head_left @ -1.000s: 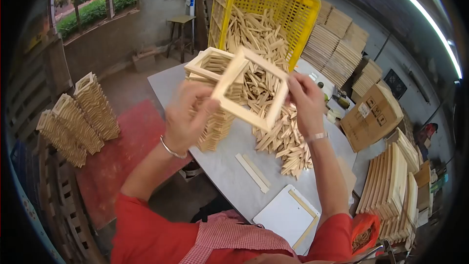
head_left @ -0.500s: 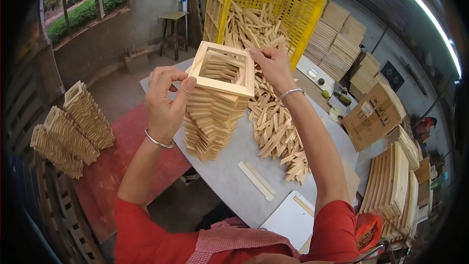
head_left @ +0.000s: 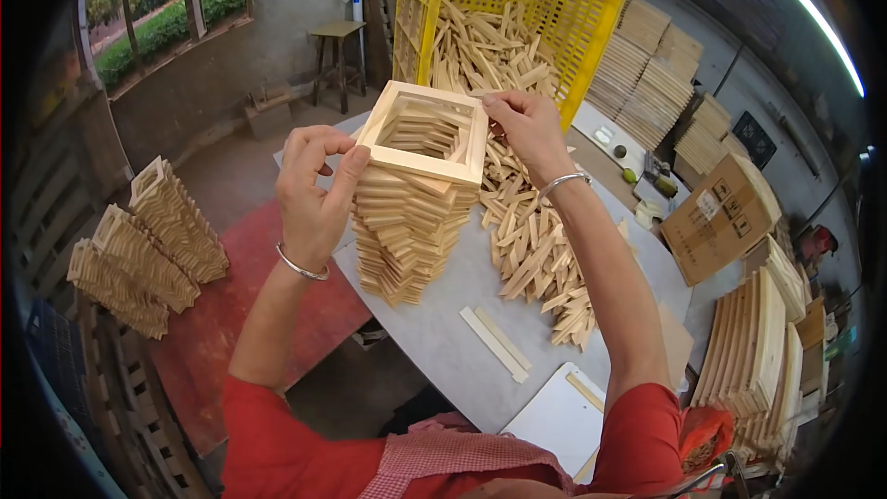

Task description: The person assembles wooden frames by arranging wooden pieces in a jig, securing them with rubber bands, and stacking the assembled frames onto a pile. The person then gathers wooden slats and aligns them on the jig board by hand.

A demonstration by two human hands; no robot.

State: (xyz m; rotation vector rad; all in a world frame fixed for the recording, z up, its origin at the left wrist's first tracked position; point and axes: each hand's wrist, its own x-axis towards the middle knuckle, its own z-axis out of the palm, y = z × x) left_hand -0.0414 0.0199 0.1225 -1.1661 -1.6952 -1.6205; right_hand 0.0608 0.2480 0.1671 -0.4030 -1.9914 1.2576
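Note:
A square wooden frame [head_left: 427, 164] lies on top of a tall stack of wooden frames [head_left: 397, 240] on the grey table. My left hand [head_left: 317, 185] pinches the frame's left corner between thumb and fingers. At the far right corner, my right hand [head_left: 527, 129] grips the same frame with thumb and forefinger. The stack beneath is uneven, its frames turned at slightly different angles. To its right, a heap of loose wooden strips [head_left: 536, 259] spreads over the table, partly behind my right forearm.
A yellow crate [head_left: 591, 46] full of wooden strips stands behind the stack. Two flat strips [head_left: 496, 344] and a white board [head_left: 554, 416] lie near me. More frame stacks [head_left: 176, 222] stand left; a cardboard box [head_left: 721, 217] is at right.
Both hands keep hold of the frame, which stays on the stack. My right hand has shifted slightly to the right. The whole view has moved a little.

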